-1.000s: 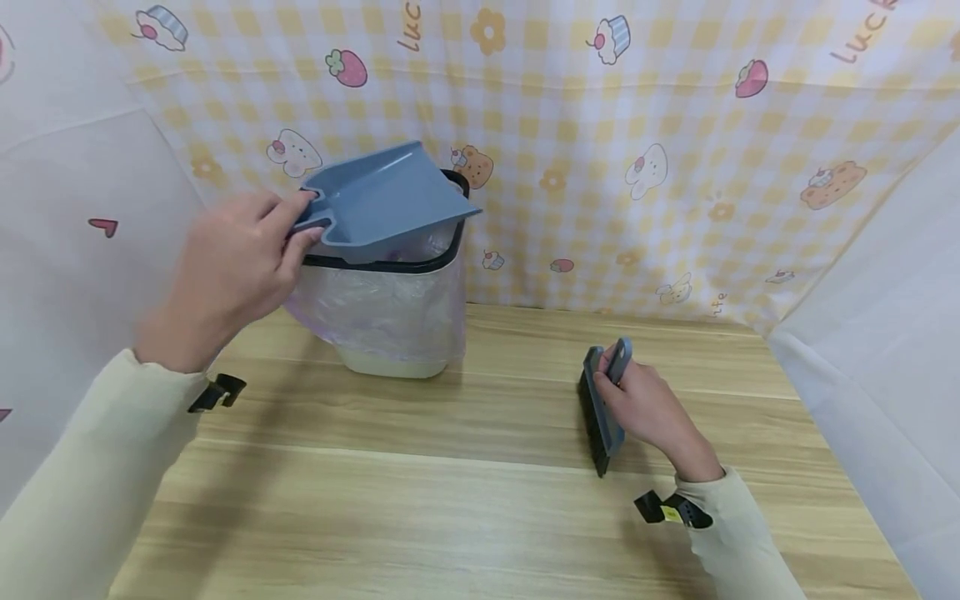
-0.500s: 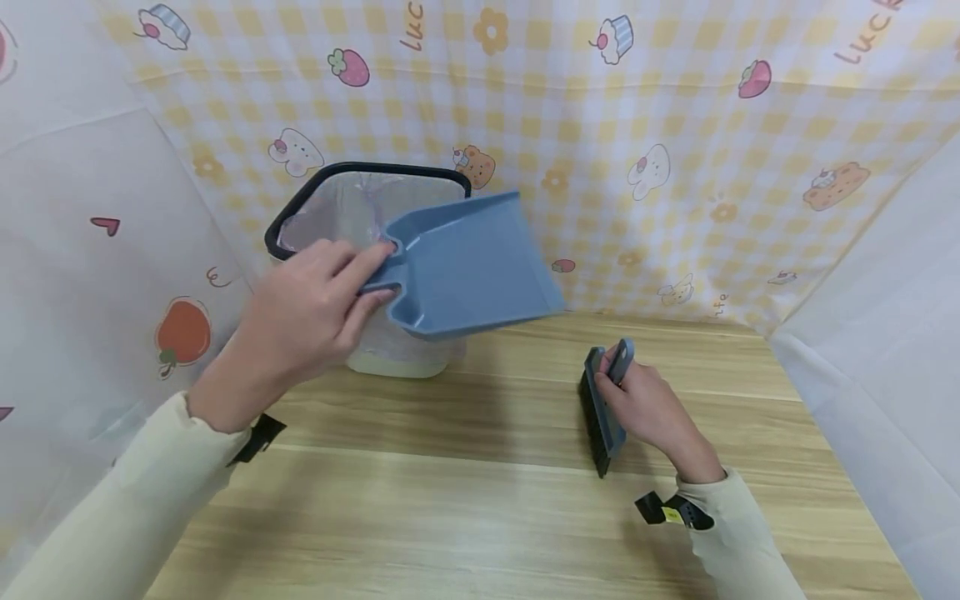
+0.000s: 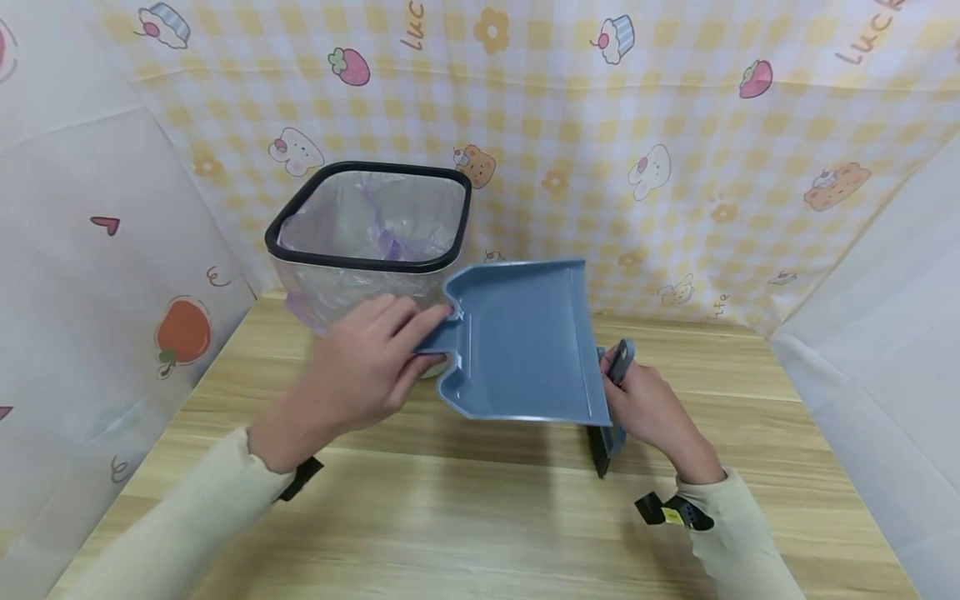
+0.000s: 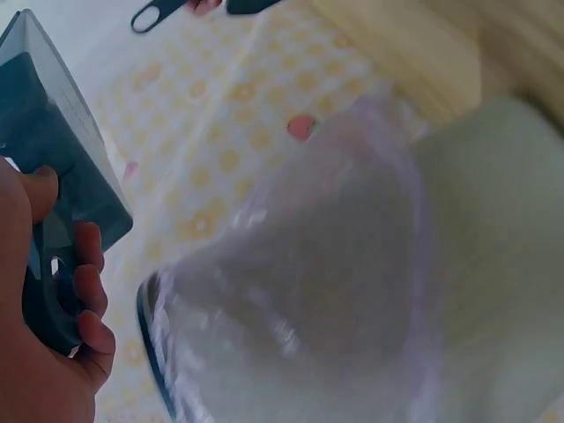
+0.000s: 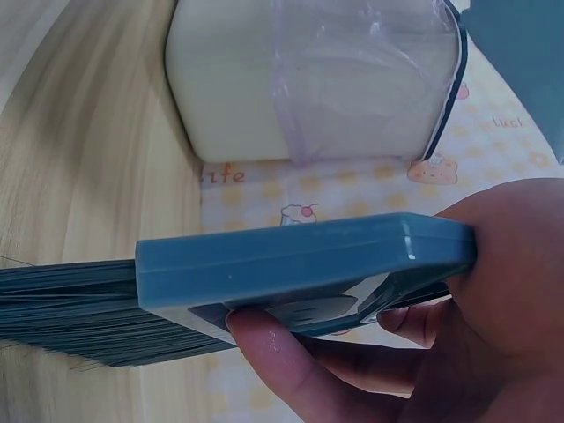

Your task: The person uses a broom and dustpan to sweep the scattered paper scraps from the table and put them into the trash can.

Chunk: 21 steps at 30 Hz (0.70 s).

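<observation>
My left hand point(image 3: 360, 362) grips the short handle of a blue dustpan point(image 3: 525, 342), raised above the table in front of the bin. In the head view its pan faces up, looks bare, and its lip points right, overlapping part of the brush. The left wrist view shows fingers curled round the dustpan's handle point(image 4: 55, 291). On the right, my right hand point(image 3: 652, 408) holds a blue hand brush point(image 5: 300, 264) with dark bristles point(image 5: 79, 308) pointing down at the table. A pale trash bin point(image 3: 367, 265) with a black rim and a clear, purple-tinged liner stands behind the left hand.
The wood-grain table point(image 3: 480, 517) meets a yellow checked cloth point(image 3: 570, 125) with cartoon prints at the back. White sheets point(image 3: 870, 250) close off both sides. A purple bit of liner point(image 3: 388, 244) shows inside the bin.
My left hand has brought the dustpan from over the bin's opening rightward and toward me, uncovering the bin's mouth. The pan has levelled toward the brush. My right hand has stayed in place.
</observation>
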Tool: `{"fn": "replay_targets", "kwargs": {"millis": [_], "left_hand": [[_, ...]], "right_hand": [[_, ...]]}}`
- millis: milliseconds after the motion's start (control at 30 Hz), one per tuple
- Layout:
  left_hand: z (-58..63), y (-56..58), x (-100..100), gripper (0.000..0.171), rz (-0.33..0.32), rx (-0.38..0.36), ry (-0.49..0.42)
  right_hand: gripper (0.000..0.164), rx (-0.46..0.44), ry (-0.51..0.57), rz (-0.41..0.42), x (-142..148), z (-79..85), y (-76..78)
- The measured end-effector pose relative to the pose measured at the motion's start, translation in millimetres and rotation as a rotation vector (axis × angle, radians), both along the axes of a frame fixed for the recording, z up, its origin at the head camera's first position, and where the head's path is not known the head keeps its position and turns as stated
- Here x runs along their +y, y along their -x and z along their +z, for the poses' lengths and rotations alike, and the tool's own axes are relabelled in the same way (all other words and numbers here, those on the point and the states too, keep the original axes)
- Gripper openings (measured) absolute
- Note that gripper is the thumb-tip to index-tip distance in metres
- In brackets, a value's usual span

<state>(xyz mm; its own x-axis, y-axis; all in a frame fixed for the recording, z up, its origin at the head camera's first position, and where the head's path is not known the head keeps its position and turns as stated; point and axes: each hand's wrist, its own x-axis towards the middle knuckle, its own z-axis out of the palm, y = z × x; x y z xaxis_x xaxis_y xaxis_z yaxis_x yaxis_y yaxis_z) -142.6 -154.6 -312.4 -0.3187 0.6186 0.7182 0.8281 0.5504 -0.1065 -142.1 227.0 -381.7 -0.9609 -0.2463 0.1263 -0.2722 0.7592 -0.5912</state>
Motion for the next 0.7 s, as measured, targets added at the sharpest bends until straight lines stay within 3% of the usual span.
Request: {"fn": "replay_targets", "kwargs": {"millis": [200, 400, 700], "left_hand": [[-31.3, -1.7, 13.5, 0.058, 0.014, -0.066, 0.062], [-66.8, 6.4, 21.6, 0.047, -0.010, -0.126, 0.095], [-108.5, 13.6, 26.8, 0.036, 0.037, -0.345, 0.190]], "right_hand": [[0.014, 0.021, 0.004, 0.000, -1.0, -0.1, 0.7], [0.011, 0.009, -0.004, 0.000, -1.8, 0.1, -0.4], [0.007, -0.012, 0.015, -0.012, -0.8, 1.4, -1.2]]}}
